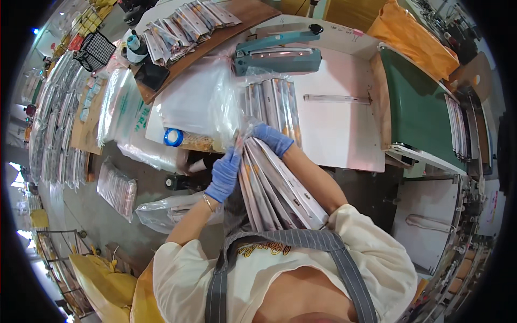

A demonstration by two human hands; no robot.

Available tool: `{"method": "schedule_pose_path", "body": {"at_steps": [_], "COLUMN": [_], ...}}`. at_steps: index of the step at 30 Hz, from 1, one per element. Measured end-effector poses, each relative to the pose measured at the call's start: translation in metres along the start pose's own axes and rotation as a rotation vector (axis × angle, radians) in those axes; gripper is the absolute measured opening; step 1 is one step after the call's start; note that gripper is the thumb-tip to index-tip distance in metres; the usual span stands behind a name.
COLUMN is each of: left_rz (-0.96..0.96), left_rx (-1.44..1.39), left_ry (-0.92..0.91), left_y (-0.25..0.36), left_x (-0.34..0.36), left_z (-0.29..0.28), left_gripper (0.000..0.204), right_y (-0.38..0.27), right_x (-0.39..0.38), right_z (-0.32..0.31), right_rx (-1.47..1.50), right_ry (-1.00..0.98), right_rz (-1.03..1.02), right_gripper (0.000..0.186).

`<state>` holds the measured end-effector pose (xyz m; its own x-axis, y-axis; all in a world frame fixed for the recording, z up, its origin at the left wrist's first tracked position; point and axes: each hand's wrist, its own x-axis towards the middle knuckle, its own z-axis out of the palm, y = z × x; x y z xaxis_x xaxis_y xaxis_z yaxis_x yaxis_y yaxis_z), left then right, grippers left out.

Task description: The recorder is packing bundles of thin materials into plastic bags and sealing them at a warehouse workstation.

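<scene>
Blue gloves cover both of my hands. A fanned stack of thin, flat printed packs (274,188) reaches from my hands back toward my chest. My left hand (224,171) is closed on the stack's far left edge. At its far end my right hand (272,139) curls over the packs, with its fingertips partly hidden. Clear plastic lies right at the fingers; whether either hand also grips it cannot be made out. Just beyond, a clear bag with more flat packs (271,102) lies on the white table (339,129).
A teal bag sealer (278,58) stands at the back of the table. Clear plastic bags (194,102) and a blue tape roll (173,137) lie to the left. More packs (186,29) cover a brown board. A green-topped box (412,102) stands right. Bagged bundles (117,188) lie on the floor.
</scene>
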<state>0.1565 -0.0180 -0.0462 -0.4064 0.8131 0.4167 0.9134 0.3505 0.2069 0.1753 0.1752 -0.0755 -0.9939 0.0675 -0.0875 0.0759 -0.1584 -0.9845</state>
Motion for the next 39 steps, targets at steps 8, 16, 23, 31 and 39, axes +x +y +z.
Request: {"method": "schedule_pose_path", "body": {"at_steps": [8,16,23,31,39], "left_rz": [0.391,0.382,0.46,0.522,0.419], "left_rx": [-0.314,0.058,0.287,0.27,0.241], "left_ry": [-0.095,-0.417,-0.489,-0.561,-0.494], "left_y": [0.107,0.047,-0.019,0.011,0.005], "left_x": [0.024,0.162,0.181,0.185,0.169], "left_z": [-0.022,0.051,0.029,0.066,0.059], "left_gripper": [0.052,0.046,0.072,0.066,0.065], "right_y": [-0.007,0.005,0.001,0.006,-0.047], "right_x": [-0.229,-0.092,-0.02,-0.124,-0.21], "right_z": [-0.004,-0.07,-0.096,-0.242,-0.099], "right_rx": [0.008,0.636,-0.746,-1.488,-0.362], "right_ry": [0.402,0.756,0.616,1.078,0.237], "right_rz": [-0.176,-0.142,0.029,0.099,0.121], "right_gripper": [0.049,0.033,0.022,0.023,0.024]}}
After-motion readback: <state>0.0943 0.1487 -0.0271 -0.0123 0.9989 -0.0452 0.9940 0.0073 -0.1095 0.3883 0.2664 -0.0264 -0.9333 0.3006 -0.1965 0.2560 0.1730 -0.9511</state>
